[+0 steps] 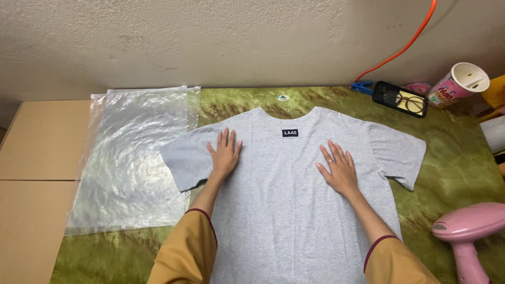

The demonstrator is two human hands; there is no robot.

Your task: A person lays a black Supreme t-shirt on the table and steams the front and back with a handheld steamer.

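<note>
A light grey t-shirt [284, 200] lies spread flat on a green mottled cloth [452, 163], collar toward the wall, with a small dark label below the neckline. My left hand [224, 154] rests flat on its left shoulder area, fingers apart. On the right chest area my right hand [339, 169] lies palm down, fingers spread, with a ring on one finger. Neither hand holds anything. Both forearms come out of mustard-coloured sleeves at the bottom.
A stack of clear plastic bags [131, 158] lies left of the shirt. A pink hand steamer [468, 231] stands at the lower right. Back right hold a phone with glasses on it [402, 100], a blue clip [362, 87], a paper cup [457, 84] and an orange cable [410, 44]. Cardboard boxes [37, 173] border the left.
</note>
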